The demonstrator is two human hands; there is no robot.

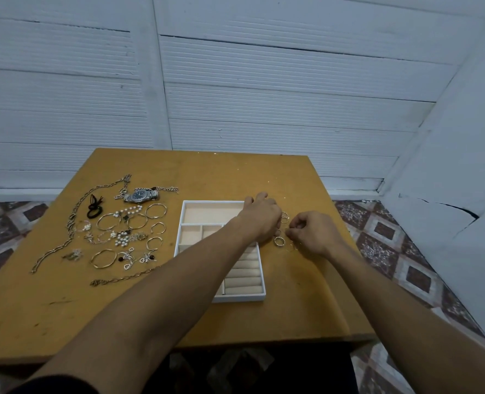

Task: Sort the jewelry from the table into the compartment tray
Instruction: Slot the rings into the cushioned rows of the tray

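A white compartment tray (182, 223) with a cream lining stands mid-table; its near half holds ring rolls. My left forearm crosses over it, and my left hand (261, 220) rests palm-down at its right edge, fingers curled over several small rings (284, 215) on the table. My right hand (311, 231) is just right of them, fingertips pinched together at the rings; whether a ring is in the pinch is not clear. A silver ring (279, 241) lies between both hands. Left of the tray lies the rest: a wristwatch (141, 195), bangles (156, 211), a long chain necklace (76, 211), pearl pieces (121, 240).
A black hair tie (94, 210) lies among the jewelry on the left. The wooden table (150, 314) ends close to a white panelled wall behind and a white wall at the right. Patterned floor tiles show on both sides.
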